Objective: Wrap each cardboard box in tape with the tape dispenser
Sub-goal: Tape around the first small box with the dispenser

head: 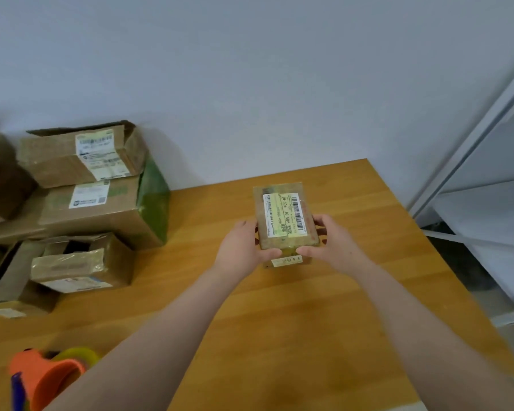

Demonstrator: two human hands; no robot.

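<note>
We look down on a wooden bench of warm orange-brown planks, the grain running in long pale and darker streaks. Its far edge meets a plain, pale grey-white wall, which fills the upper half of our view. To the right of the bench stands a white shelving unit. Its slanted upright is near the bench's right edge, and its flat white shelves step down behind it. Low between bench and unit we see a dark patch; we cannot tell what it is.
</note>
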